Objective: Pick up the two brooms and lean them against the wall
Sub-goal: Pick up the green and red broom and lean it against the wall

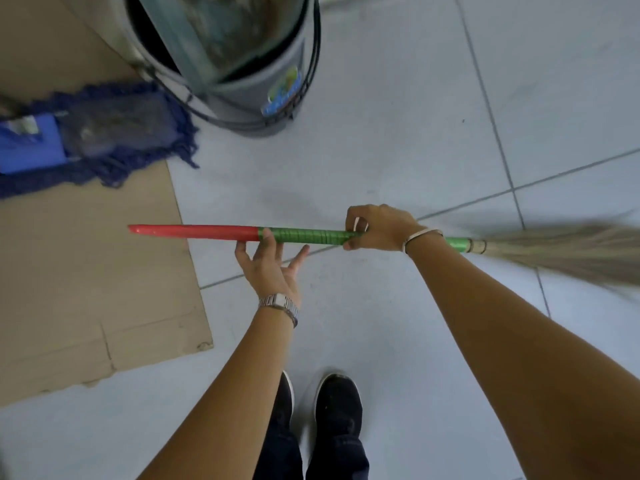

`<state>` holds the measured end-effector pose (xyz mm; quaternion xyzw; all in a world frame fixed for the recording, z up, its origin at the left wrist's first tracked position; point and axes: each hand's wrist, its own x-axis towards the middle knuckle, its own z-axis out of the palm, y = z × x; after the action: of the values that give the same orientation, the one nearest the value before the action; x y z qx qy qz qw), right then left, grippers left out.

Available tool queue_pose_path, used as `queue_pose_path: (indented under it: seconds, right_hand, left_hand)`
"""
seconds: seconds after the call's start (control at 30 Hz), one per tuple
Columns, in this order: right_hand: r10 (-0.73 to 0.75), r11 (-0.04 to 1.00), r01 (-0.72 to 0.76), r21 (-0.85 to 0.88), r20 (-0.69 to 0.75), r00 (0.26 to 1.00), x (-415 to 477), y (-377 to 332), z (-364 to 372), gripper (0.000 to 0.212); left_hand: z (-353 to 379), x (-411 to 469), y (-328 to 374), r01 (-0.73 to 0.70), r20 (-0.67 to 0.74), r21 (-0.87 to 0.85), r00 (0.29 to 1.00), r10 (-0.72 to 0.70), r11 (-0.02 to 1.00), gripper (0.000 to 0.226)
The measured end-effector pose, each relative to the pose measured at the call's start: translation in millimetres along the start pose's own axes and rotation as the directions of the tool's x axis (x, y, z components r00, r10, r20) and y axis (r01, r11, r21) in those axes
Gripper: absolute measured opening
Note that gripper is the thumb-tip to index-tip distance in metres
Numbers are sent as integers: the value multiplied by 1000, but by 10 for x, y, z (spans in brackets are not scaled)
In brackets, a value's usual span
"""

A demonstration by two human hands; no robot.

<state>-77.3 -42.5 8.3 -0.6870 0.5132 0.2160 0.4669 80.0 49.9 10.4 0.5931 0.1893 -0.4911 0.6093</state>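
A broom (pixel 308 236) with a red-tipped, green-wrapped handle is held level above the tiled floor, its straw head blurred at the right edge. My right hand (pixel 381 228) is closed around the green part of the handle near the straw end. My left hand (pixel 268 263) sits under the handle where red meets green, fingers spread, with only a fingertip touching the stick. A second broom is not in view.
A grey bucket (pixel 277 88) with a wringer stands at the top centre. A blue dust mop (pixel 93 133) lies on flattened cardboard (pixel 86 271) at the left. My two dark shoes (pixel 337 403) are at the bottom. Pale tile floor spreads to the right.
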Motion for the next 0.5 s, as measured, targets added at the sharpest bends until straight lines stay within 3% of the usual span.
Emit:
queue_pose_path:
  seconds: [0.1, 0.23, 0.5]
  right_hand:
    - [-31, 997, 35, 62, -67, 997, -365, -472, -548, 31]
    - [-97, 979, 119, 168, -134, 986, -877, -1110, -1255, 36]
    - [-166, 859, 317, 402, -367, 915, -1880, -2261, -2191, 30]
  left_hand:
    - [404, -369, 659, -107, 169, 36, 981, 100, 994, 28]
    - [950, -854, 1605, -298, 381, 141, 896, 226, 944, 17]
    - [1802, -1946, 3176, -558, 613, 138, 697, 373, 818, 17]
